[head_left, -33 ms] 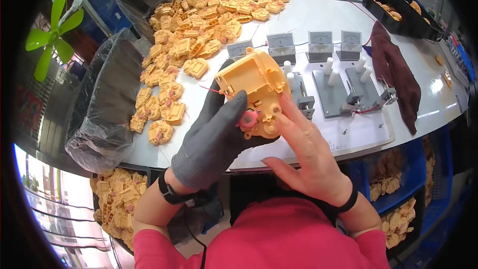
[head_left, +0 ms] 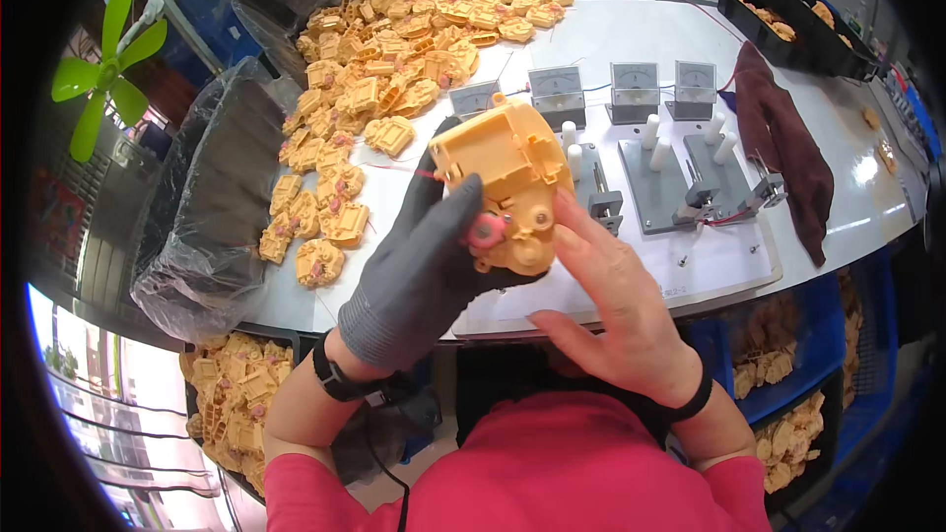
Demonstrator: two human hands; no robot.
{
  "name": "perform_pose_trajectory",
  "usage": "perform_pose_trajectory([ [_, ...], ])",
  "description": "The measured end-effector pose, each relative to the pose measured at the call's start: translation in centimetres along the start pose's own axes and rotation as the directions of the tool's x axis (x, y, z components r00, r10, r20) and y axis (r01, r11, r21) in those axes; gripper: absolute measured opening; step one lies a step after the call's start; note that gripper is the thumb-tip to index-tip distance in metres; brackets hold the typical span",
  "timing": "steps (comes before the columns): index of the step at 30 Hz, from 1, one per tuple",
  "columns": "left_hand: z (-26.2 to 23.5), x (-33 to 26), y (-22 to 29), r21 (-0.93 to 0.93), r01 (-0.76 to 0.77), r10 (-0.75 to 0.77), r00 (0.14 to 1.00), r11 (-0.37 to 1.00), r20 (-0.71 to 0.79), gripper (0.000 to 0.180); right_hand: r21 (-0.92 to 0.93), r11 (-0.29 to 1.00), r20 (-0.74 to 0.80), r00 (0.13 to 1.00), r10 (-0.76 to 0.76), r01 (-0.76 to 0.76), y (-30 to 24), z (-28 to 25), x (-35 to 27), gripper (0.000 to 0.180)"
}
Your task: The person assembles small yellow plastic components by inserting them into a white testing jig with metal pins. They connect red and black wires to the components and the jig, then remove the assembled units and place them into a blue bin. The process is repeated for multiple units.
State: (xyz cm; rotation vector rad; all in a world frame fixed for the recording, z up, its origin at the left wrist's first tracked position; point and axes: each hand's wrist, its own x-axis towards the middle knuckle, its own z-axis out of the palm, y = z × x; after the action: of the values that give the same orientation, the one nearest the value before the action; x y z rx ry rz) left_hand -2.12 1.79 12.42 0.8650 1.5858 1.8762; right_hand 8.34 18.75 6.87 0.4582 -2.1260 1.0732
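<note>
My left hand (head_left: 419, 246), in a dark grey glove, grips a pale orange plastic housing (head_left: 498, 153) above the front of the table. A rectangular recess fills the upper part of the housing. Lower down are a round pink part (head_left: 487, 230) by my left thumb and several round bosses. A thin red wire sticks out at its left side. My bare right hand (head_left: 626, 300) is at the housing's right edge, index finger along it and thumb spread away below. The gloved fingers under the housing are hidden.
Many similar housings (head_left: 389, 69) are heaped on the table at the left, by bag-lined bins (head_left: 202, 207). Grey test fixtures (head_left: 655, 182) with white posts stand at the right, small meters (head_left: 634, 89) behind them. A dark cloth (head_left: 778, 138) and black tray (head_left: 798, 25) lie farther right.
The housing has tilted slightly in my left hand, so its lower face looks turned. My right hand has shifted a little to the right and down.
</note>
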Motion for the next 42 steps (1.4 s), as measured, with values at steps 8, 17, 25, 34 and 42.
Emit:
perform_pose_trajectory([
  [8,-5.0,3.9,1.8,-0.577,0.232,-0.282,0.960,0.783,0.004,0.051,0.032,0.954,-0.276,0.915,0.294,-0.297,3.7,-1.3,-2.7,0.049],
  [17,-7.2,7.6,1.6,-0.591,0.344,-0.364,0.927,0.730,0.090,0.051,0.046,0.941,-0.198,0.920,0.339,-0.336,4.6,-0.7,-3.2,0.041],
  [25,-8.9,9.5,1.0,-0.569,0.508,-0.434,0.859,0.647,0.273,0.054,0.104,0.942,-0.204,0.920,0.334,-0.319,4.6,-0.4,-3.6,0.043],
  [34,-8.4,11.2,1.3,-0.522,0.565,-0.514,0.818,0.639,0.257,0.053,0.151,0.944,-0.230,0.918,0.322,-0.293,4.9,-0.4,-3.8,0.043],
  [42,-8.8,13.1,1.0,-0.318,0.534,-0.500,0.846,0.784,0.188,0.054,0.185,0.936,-0.220,0.916,0.336,-0.299,4.9,-0.6,-3.8,0.040],
])
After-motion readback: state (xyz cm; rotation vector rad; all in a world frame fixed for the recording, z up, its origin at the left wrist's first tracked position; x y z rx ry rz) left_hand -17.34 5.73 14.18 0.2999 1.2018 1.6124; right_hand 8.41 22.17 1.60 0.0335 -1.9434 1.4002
